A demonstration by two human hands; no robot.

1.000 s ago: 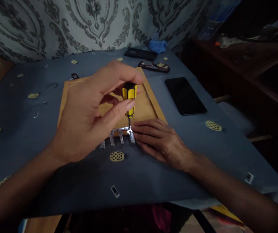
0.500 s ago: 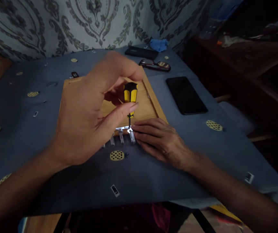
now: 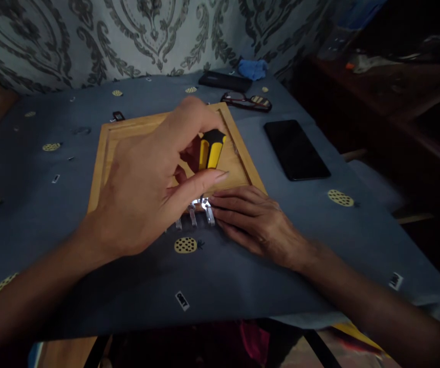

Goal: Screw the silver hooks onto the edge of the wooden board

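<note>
Table [image 3: 239, 301]: covered by a blue-grey cloth [image 3: 300, 214] printed with pineapples [image 3: 185, 245]; under its near edge hangs some reddish fabric [image 3: 253, 340], too dim to name.

Right hand [image 3: 260, 225]: laid low, fingers side by side, tips at the row's right end; its thumb is out of my sight, so I cannot tell whether this grip pinches anything.

Hooks [image 3: 194, 217]: a shiny row along the near edge of the wooden frame [image 3: 250, 166]; the other hand covers the left end, and glare blurs the rightmost plate.

Left hand [image 3: 143, 189]: raised over the frame, its grip pinching the screwdriver [image 3: 212, 151] between thumb and curled fingers, the inner ones mostly hidden.

Screwdriver: yellow and black, above the hooks, top leaning slightly right; the thumb hides the lower handle, a sliver of dark shaft shows, and I can't make out its tip.

Wooden frame: flat on the table, much of its panel blocked by the left hand.

Phone [image 3: 297, 150]: black, right of the frame, well apart.

Glasses [image 3: 246, 101]: just past the far right corner.

Dark case [image 3: 224, 81]: behind them, near a crumpled blue rag [image 3: 253, 69].

Patterned backdrop [image 3: 151, 36]: curtain or wall covering, I can't tell; its top is cut off.
</note>
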